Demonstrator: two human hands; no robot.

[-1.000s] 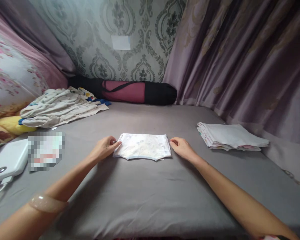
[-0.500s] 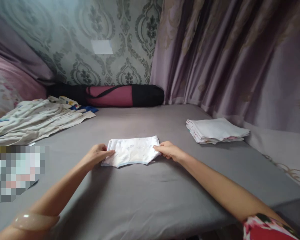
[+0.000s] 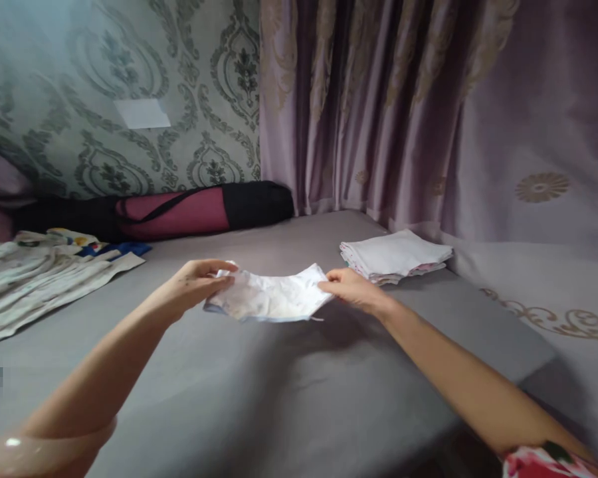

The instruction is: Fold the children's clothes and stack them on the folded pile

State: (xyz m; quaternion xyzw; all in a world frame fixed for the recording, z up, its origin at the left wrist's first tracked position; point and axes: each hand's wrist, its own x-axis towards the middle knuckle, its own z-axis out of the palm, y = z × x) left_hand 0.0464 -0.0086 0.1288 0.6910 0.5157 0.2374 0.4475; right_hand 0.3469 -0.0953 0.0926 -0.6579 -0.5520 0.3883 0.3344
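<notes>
A small folded white cloth (image 3: 274, 297) with pale blue edging hangs in the air above the grey bed sheet (image 3: 299, 411), sagging in the middle. At its left end, my left hand (image 3: 202, 285) pinches it between thumb and fingers. My right hand (image 3: 351, 289) grips the opposite end, thumb on top. Just beyond my right hand, a neat stack of folded white cloths (image 3: 396, 255) lies on the sheet.
Loose pale clothes (image 3: 40, 279) are spread at the left. A long black and maroon bag (image 3: 174, 214) lies along the patterned wall (image 3: 114, 60). Purple curtains (image 3: 359, 99) hang at the back right. The bed's near edge is at lower right.
Both hands have lifted the folded cloth off the sheet, and it now sags in the middle. My view has turned to the right, so the stack appears nearer the centre.
</notes>
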